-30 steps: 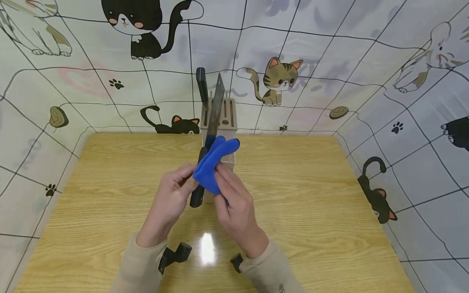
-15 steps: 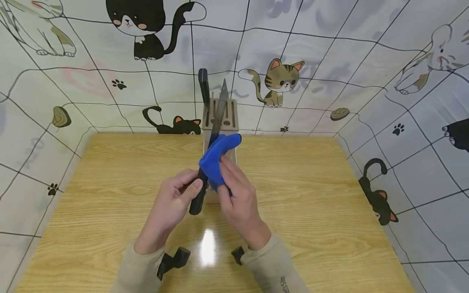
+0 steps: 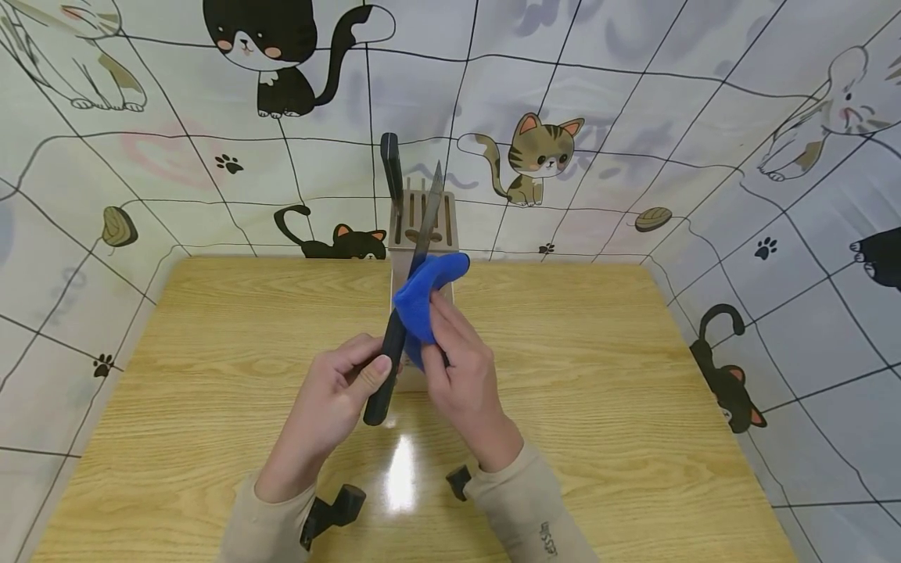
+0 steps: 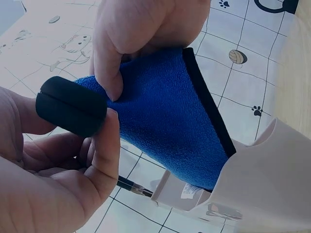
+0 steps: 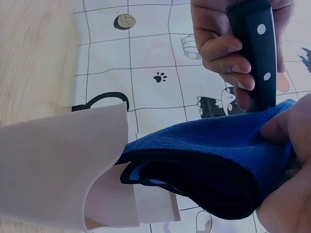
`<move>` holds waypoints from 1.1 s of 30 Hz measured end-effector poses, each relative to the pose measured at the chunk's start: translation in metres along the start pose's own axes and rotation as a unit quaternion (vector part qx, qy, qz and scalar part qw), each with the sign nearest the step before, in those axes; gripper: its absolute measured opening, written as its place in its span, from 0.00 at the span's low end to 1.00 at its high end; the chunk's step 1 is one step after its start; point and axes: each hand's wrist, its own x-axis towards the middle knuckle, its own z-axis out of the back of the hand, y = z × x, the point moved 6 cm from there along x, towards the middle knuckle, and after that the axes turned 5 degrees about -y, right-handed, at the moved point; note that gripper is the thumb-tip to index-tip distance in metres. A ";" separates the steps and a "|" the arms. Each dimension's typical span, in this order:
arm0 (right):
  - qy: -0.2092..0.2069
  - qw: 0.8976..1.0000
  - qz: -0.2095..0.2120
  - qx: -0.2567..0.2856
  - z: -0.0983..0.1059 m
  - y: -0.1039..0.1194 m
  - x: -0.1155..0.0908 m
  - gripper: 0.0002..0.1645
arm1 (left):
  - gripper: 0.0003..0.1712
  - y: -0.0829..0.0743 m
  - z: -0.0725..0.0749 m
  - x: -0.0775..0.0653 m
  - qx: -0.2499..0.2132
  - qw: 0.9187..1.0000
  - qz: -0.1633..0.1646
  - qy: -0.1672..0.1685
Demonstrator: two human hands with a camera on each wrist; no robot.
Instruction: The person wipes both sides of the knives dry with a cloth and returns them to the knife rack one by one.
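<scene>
My left hand (image 3: 342,383) grips the black handle of a knife (image 3: 385,367), whose blade points up and away. In the right wrist view two silver rivets show on the knife handle (image 5: 257,48), and the left hand's (image 5: 226,58) fingers curl round it. My right hand (image 3: 464,367) pinches a blue cloth (image 3: 422,301) with black edging, folded over the knife near where blade meets handle. That part of the knife is hidden under the cloth. In the left wrist view the cloth (image 4: 160,111) hangs from the right hand (image 4: 146,29), beside the handle's butt end (image 4: 70,106).
Behind the hands stands a pale knife block (image 3: 446,227) with slots, at the table's back edge. A second black-handled knife (image 3: 390,168) sits in its left side. The wooden table (image 3: 598,375) is bordered by cat-printed sheeting (image 3: 633,117).
The right hand and cloth have moved up and slightly right along the knife, baring more of the handle. The left hand and knife have shifted a little toward the near edge.
</scene>
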 end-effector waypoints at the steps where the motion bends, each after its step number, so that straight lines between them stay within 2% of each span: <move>1: -0.001 1.000 0.003 0.000 0.000 0.000 0.000 0.27 | 0.10 0.000 0.000 0.000 -0.002 1.000 -0.001 0.001; 8: -0.005 1.000 0.024 0.014 -0.001 0.005 -0.003 0.25 | 0.10 -0.001 0.000 0.000 -0.017 1.000 -0.008 -0.008; 14: -0.006 0.999 0.033 0.007 0.000 0.014 -0.007 0.23 | 0.11 -0.002 0.000 -0.001 -0.036 0.999 -0.018 -0.017; 23: 0.011 0.998 0.062 0.030 0.001 0.025 -0.017 0.22 | 0.13 0.000 0.001 0.000 -0.038 0.998 0.000 -0.050; 33: 0.023 0.988 0.143 0.050 0.007 0.033 -0.030 0.18 | 0.14 0.000 0.001 0.004 -0.039 0.997 0.007 -0.061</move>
